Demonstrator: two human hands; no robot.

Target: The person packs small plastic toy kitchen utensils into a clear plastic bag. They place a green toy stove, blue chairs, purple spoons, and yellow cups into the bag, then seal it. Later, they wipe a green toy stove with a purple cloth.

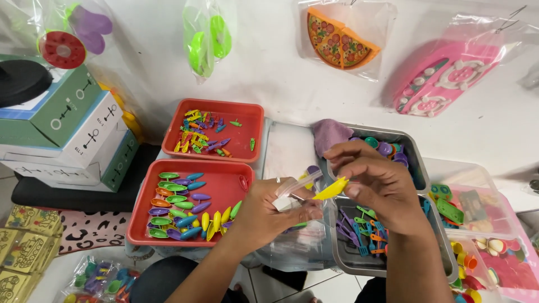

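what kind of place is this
Probably a small toy-packing workspace. Red trays hold sorted plastic toy pieces, bagged toys hang on the wall, and the hands feed a yellow piece into a clear bag.

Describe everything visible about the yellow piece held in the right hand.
The yellow piece is a small, flat, pointed leaf-like shape of smooth, glossy plastic, like the yellow ones lying in the near red tray. It is tilted, its tip pointing down toward the left hand. The right hand pinches its upper end between thumb and fingers, holding it at the mouth of a small clear plastic bag that the left hand grips.
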